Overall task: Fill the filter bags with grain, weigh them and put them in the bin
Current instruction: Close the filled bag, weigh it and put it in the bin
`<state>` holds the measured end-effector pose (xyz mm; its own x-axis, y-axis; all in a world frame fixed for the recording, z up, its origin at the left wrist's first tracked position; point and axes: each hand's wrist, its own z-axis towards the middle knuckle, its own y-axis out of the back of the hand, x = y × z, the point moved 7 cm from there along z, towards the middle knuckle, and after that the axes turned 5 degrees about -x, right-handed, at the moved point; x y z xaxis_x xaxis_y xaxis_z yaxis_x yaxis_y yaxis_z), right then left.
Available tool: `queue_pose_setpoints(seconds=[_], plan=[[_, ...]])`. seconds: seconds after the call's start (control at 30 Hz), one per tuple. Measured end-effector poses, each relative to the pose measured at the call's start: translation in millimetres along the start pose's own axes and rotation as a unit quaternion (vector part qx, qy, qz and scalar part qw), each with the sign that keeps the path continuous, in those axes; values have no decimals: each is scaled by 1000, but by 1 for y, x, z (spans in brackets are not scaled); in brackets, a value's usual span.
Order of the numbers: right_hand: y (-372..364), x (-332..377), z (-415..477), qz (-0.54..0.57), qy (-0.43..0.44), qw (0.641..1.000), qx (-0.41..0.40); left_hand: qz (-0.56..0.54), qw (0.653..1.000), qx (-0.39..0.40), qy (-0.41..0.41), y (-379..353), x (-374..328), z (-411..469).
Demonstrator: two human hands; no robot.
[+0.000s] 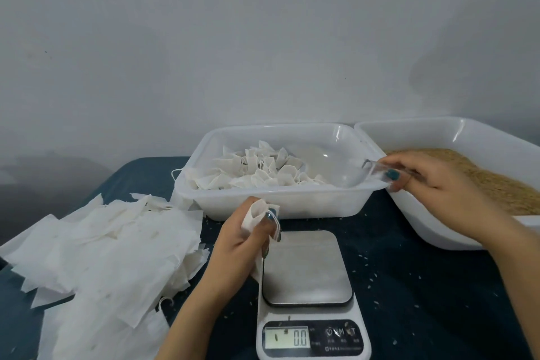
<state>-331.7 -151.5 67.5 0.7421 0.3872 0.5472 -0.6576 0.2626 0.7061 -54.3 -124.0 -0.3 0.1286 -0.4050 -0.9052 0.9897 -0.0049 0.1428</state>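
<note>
My left hand (242,245) grips an empty white filter bag (255,215) with its mouth held open, just above the far left corner of the scale (306,280). My right hand (438,181) pinches the handle of a clear plastic scoop (355,175), whose bowl lies over the right side of the white bin (280,200). Several filled, tied bags (257,169) lie in that bin. The scale's steel plate is bare and its display (287,337) reads 0.0. Brown grain (485,175) fills the white tub (432,219) on the right.
A loose heap of flat empty filter bags (102,251) covers the left of the dark blue table (423,286). Stray grains lie scattered on the cloth around the scale. A plain grey wall stands behind the bins.
</note>
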Motion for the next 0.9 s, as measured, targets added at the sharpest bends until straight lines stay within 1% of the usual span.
queue_pose_setpoints(seconds=[0.1,0.2,0.27,0.37,0.4,0.47,0.53,0.6,0.63,0.7,0.77,0.83,0.9], plan=[[-2,-25,4,25,-67,997,-37,29,999,12,-9,4,3,2],[0,-53,7,12,-143,987,-71,83,996,0,-10,9,8,6],[0,-64,7,11,-168,982,-89,98,995,-9,-4,11,9,6],[7,-81,5,-44,-203,973,-105,56,998,-23,16,12,9,6],[13,-88,4,-80,-218,967,-109,40,999,-29,21,13,10,6],[29,-102,2,-180,-254,944,-113,-4,998,-48,44,15,14,6],[44,-116,-2,-251,-294,915,-113,-86,989,-86,85,19,20,6],[47,-126,-4,-282,-310,902,-99,-169,972,-113,116,22,23,7],[45,-130,-4,-296,-314,899,-78,-170,971,-115,121,22,21,8],[37,-139,-5,-329,-323,887,-3,-100,985,-90,111,17,15,7],[34,-143,-4,-350,-335,874,53,-47,994,-35,88,5,7,6],[32,-146,-3,-337,-350,871,72,-28,997,20,75,-11,1,5],[31,-143,-3,-335,-345,875,61,-32,995,69,57,-26,-5,5]])
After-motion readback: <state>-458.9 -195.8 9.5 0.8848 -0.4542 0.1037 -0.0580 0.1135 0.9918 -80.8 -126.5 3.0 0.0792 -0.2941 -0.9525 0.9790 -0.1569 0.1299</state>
